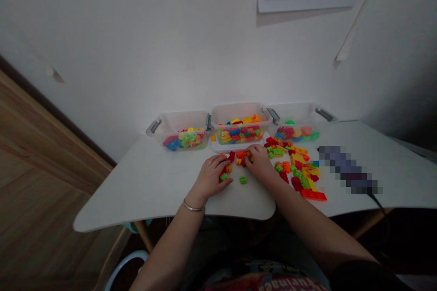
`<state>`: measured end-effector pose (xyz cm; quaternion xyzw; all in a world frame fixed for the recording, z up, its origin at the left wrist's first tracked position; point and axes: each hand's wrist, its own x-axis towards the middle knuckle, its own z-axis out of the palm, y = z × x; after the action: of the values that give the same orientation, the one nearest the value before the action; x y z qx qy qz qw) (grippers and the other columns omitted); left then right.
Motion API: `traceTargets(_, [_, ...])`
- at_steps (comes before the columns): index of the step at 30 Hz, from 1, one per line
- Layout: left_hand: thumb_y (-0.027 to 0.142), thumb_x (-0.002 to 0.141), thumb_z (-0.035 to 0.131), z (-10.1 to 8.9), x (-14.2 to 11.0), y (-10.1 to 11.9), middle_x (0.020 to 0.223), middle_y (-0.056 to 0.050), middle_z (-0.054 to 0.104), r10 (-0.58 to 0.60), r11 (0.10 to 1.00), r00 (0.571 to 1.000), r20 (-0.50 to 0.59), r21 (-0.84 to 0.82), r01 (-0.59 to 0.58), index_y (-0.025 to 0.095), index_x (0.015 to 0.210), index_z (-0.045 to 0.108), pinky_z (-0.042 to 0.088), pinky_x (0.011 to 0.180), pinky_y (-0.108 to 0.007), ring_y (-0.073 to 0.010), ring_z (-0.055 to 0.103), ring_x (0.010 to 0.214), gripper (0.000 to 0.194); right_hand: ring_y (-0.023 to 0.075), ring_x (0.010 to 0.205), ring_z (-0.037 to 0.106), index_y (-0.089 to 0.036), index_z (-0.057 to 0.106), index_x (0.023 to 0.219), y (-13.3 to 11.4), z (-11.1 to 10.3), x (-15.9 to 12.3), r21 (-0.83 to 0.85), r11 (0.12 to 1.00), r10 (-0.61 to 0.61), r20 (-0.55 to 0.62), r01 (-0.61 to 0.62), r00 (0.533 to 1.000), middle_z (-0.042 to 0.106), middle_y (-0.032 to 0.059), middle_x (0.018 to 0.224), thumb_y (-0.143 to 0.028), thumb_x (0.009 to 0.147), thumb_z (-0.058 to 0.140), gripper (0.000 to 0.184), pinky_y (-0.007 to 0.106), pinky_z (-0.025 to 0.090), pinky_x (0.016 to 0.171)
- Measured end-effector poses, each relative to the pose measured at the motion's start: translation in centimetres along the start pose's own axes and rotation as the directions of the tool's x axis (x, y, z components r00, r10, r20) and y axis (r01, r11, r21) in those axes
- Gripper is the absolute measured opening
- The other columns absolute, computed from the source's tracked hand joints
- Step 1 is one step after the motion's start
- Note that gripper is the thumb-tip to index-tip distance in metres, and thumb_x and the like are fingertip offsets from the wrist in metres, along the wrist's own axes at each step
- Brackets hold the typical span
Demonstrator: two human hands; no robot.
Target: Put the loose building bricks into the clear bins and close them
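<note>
Both my hands rest on a white table (143,186) among loose coloured plastic bricks. My left hand (211,175) is curled over a few small bricks, with red, yellow and green ones under its fingers. My right hand (261,161) lies with its fingers bent on a small cluster of red and orange bricks (241,155) between the hands. Whether either hand truly grips a brick is too small to tell. A single green brick (243,180) lies just in front of them. A larger pile of bricks (300,170) spreads to the right of my right hand.
Three clear plastic bins stand in a row at the table's far edge against the white wall: left bin (180,129), middle bin (239,122), right bin (297,120), each holding coloured pieces. A blurred dark object (348,170) with a cable lies at the right. Wooden floor at left.
</note>
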<state>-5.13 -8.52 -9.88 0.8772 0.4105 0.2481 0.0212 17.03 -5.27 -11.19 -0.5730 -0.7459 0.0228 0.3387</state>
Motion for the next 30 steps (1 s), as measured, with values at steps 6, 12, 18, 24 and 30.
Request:
traceTargets(6, [0.037,0.074,0.073,0.3,0.1,0.0,0.138,-0.011,0.052,0.008,1.000,1.000,0.003,0.017,-0.008,0.021,0.133,0.050,0.036,0.109,-0.050,-0.0303,0.044,0.128,0.065,0.0246,0.106,0.053,-0.016,0.062,0.105,-2.1,1.1,0.6,0.041,0.998,-0.051,0.053,0.048,0.997,0.060,0.0123,0.110,-0.021,0.084,0.052,0.024,0.039,0.042,0.095])
traceTargets(12, [0.045,0.074,0.072,0.8,0.1,-0.5,0.137,-0.014,0.053,-0.013,0.998,1.000,-0.022,0.057,0.014,0.021,0.133,0.050,0.036,0.108,-0.052,-0.0322,0.044,0.128,0.067,0.0222,0.108,0.055,-0.017,0.062,0.107,-3.1,1.4,1.1,0.140,0.981,-0.144,0.074,0.133,0.987,0.064,0.0111,0.110,-0.023,0.087,0.052,0.023,0.039,0.043,0.096])
traceTargets(18, [0.047,0.076,0.072,1.3,-0.1,-0.9,0.136,-0.013,0.053,-0.056,0.991,0.997,-0.059,0.120,0.063,0.020,0.131,0.052,0.036,0.108,-0.052,-0.0339,0.045,0.126,0.065,0.0241,0.122,0.050,-0.015,0.059,0.121,-1.4,-1.3,0.6,0.012,0.995,-0.097,0.041,0.097,0.994,0.059,0.0143,0.128,-0.032,0.090,0.046,0.038,0.040,0.036,0.105])
traceTargets(24, [0.046,0.078,0.070,1.3,-0.1,-1.0,0.138,-0.014,0.052,-0.035,0.993,0.999,-0.030,0.111,0.038,0.019,0.134,0.050,0.037,0.108,-0.050,-0.0326,0.044,0.127,0.065,0.0427,0.137,0.027,-0.020,0.041,0.143,1.6,-3.3,-0.1,-0.413,0.870,0.315,0.040,-0.272,0.948,0.036,0.0170,0.150,-0.052,0.082,0.054,0.070,0.063,0.024,0.105])
traceTargets(30, [0.045,0.079,0.069,1.2,0.0,-0.9,0.137,-0.012,0.053,-0.036,0.994,0.999,-0.028,0.098,0.039,0.020,0.133,0.051,0.037,0.107,-0.049,-0.0316,0.045,0.126,0.062,0.0386,0.131,0.037,-0.021,0.041,0.143,3.0,-3.2,0.3,-0.421,0.866,0.368,0.169,-0.271,0.914,0.041,0.0148,0.147,-0.052,0.084,0.051,0.067,0.054,0.034,0.102])
